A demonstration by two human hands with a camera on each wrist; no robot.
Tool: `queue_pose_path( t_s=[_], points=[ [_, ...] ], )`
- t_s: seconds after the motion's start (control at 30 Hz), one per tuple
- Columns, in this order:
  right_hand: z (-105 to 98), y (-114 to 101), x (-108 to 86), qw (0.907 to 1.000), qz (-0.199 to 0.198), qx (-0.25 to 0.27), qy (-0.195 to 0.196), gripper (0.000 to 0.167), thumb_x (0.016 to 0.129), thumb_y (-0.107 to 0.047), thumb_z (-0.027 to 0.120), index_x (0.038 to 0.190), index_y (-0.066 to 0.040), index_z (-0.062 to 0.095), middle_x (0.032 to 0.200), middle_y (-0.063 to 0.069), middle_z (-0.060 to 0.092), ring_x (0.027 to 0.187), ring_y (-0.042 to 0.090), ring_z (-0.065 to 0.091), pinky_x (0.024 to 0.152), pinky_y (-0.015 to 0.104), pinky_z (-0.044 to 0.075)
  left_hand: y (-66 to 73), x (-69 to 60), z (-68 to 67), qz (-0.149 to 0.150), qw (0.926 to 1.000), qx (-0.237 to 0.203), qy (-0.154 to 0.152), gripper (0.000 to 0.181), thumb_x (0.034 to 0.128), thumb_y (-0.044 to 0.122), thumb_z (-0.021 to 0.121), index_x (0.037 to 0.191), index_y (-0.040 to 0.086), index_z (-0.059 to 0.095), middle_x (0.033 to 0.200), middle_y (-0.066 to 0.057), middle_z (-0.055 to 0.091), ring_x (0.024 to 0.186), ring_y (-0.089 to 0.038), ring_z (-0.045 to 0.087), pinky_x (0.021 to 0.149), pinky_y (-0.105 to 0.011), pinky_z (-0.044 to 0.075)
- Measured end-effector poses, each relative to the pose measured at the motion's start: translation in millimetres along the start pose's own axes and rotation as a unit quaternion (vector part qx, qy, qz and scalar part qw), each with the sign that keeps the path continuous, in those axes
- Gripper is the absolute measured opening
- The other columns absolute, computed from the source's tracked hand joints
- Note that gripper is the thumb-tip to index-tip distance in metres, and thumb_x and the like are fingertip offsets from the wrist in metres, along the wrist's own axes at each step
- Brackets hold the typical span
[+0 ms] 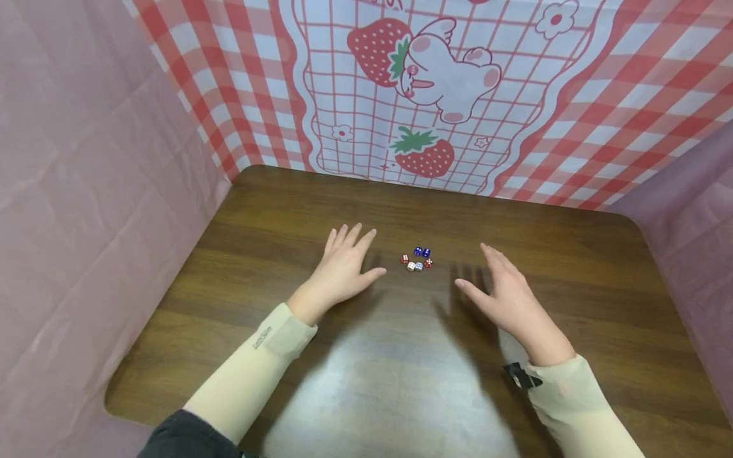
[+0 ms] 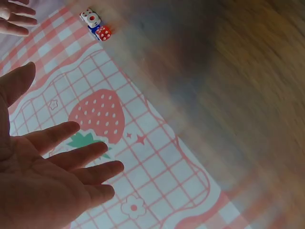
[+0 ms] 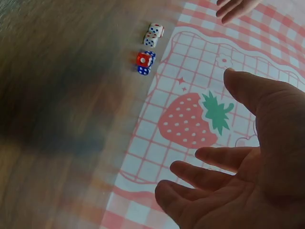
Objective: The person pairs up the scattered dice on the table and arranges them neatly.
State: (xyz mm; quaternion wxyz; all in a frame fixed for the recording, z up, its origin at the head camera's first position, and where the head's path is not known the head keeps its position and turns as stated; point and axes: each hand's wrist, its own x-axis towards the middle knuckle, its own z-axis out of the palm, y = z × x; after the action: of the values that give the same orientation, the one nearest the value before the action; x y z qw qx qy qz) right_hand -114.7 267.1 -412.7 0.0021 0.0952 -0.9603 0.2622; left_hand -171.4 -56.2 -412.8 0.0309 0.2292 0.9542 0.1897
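Several small dice lie grouped on the brown wooden table [image 1: 378,203]: a pair of blue dice [image 1: 422,252] at the back, a pair of white dice [image 1: 415,266] at the front, a red die [image 1: 404,259] on the left and another red die [image 1: 429,263] on the right. My left hand [image 1: 342,270] hovers to the left of them, fingers spread and holding nothing. To their right my right hand [image 1: 506,296] is raised above the table, thumb apart from its extended fingers, also without anything in it. Neither hand touches a die.
A red-and-white checked cloth [image 1: 252,83] with strawberries and a white cartoon animal hangs behind the table's far edge. Pink cloth [image 1: 86,191] hangs along the left side, and more pinkish cloth [image 1: 687,184] on the right. A bright reflection falls on the table's near middle.
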Motion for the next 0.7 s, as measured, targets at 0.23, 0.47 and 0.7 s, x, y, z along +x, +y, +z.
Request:
queue_pose_path(
  t_s=[0.23, 0.47, 0.7],
  points=[
    [9, -3, 10.0, 0.9998, -0.009, 0.015, 0.007, 0.085, 0.097, -0.047, 0.066, 0.156, 0.004, 0.031, 0.154, 0.03, 0.035, 0.14, 0.049, 0.033, 0.109, 0.064, 0.029, 4.3, 11.0, 5.8, 0.025, 0.9989, -0.036, -0.018, 0.077, 0.0965, 0.043, 0.068, 0.156, 0.007, 0.037, 0.16, -0.023, 0.029, 0.147, -0.044, 0.022, 0.119, -0.054, 0.009],
    [18, -5, 18.5, 0.9995, -0.022, 0.021, 0.011, 0.079, 0.097, -0.043, 0.067, 0.153, 0.004, 0.037, 0.151, 0.03, 0.041, 0.138, 0.048, 0.038, 0.107, 0.063, 0.033, 6.4, 20.0, 12.4, 0.038, 0.9959, -0.075, -0.032, 0.075, 0.0958, 0.036, 0.071, 0.155, 0.004, 0.037, 0.158, -0.023, 0.033, 0.145, -0.043, 0.028, 0.115, -0.058, 0.023],
    [26, -7, 26.8, 0.9991, -0.03, 0.025, 0.016, 0.068, 0.097, -0.031, 0.07, 0.146, 0.008, 0.045, 0.146, 0.03, 0.047, 0.135, 0.046, 0.042, 0.108, 0.06, 0.033, 8.2, 33.0, 19.8, 0.046, 0.9937, -0.099, -0.028, 0.067, 0.0956, 0.022, 0.072, 0.148, -0.006, 0.043, 0.153, -0.023, 0.041, 0.141, -0.037, 0.036, 0.117, -0.044, 0.025]
  ],
)
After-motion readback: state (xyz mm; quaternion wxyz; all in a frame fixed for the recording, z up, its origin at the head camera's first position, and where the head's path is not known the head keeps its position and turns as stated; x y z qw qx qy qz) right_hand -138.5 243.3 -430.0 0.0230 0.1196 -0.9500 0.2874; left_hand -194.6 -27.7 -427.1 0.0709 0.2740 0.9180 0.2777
